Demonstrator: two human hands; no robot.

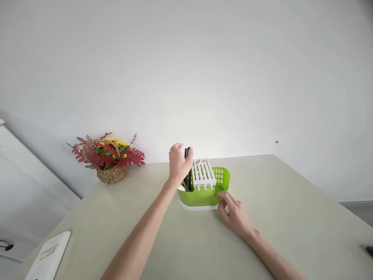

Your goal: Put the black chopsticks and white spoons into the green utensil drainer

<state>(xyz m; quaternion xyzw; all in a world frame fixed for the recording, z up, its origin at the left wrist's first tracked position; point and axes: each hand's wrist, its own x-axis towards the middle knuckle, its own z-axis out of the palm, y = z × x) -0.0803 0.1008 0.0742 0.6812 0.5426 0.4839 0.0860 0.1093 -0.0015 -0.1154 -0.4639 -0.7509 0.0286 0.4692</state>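
Observation:
A green utensil holder (201, 197) with a white slotted top (203, 173) and small hooks stands on a white base tray (195, 208). My left hand (179, 163) is at its left end, with thumb and fingers curled around the upper part of several black chopsticks (189, 179). The chopsticks stand upright in the left compartment, beside a white spoon-like piece (181, 188) partly hidden by my wrist. My right hand (234, 214) is at the front right corner, fingers bent and closed on the holder's low rim.
A wicker basket (113, 174) of red leaves and yellow flowers stands at the back left by the wall. A white flat object (48, 254) with printed lines lies at the table's left edge. A dark object (369, 251) shows at the right edge.

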